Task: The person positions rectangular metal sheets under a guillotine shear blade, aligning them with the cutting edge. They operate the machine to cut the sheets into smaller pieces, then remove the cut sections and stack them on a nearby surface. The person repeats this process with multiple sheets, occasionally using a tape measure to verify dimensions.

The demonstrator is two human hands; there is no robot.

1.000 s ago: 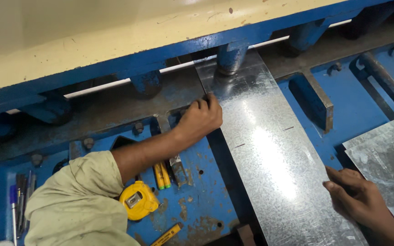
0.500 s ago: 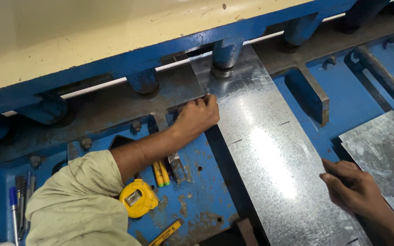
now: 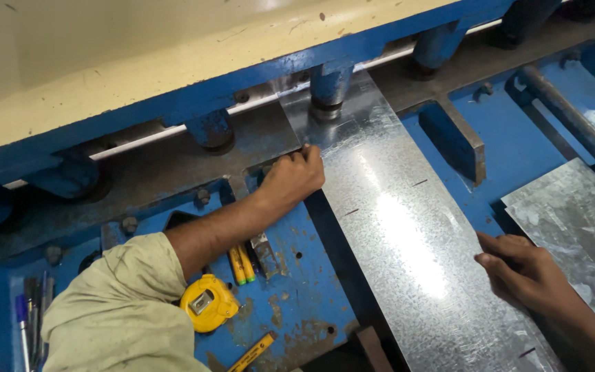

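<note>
A long galvanized metal sheet (image 3: 408, 234) lies on the blue bed of a shearing machine (image 3: 173, 103), its far end under the blade guard and a round blue hold-down foot (image 3: 328, 86). My left hand (image 3: 294, 178) grips the sheet's left edge near the far end, fingers curled on it. Along the sheet's right edge, nearer to me, my right hand (image 3: 525, 269) rests with its fingers pressed onto the metal.
A yellow tape measure (image 3: 208, 303) lies by my left sleeve, with yellow pencils (image 3: 241, 265) beside it and pens (image 3: 25, 324) at far left. A second metal sheet (image 3: 580, 227) lies at right, beyond a blue stop block (image 3: 452, 138).
The sheet has slid farther under the blade guard. My left hand stays on its left edge and my right hand stays on its right edge.
</note>
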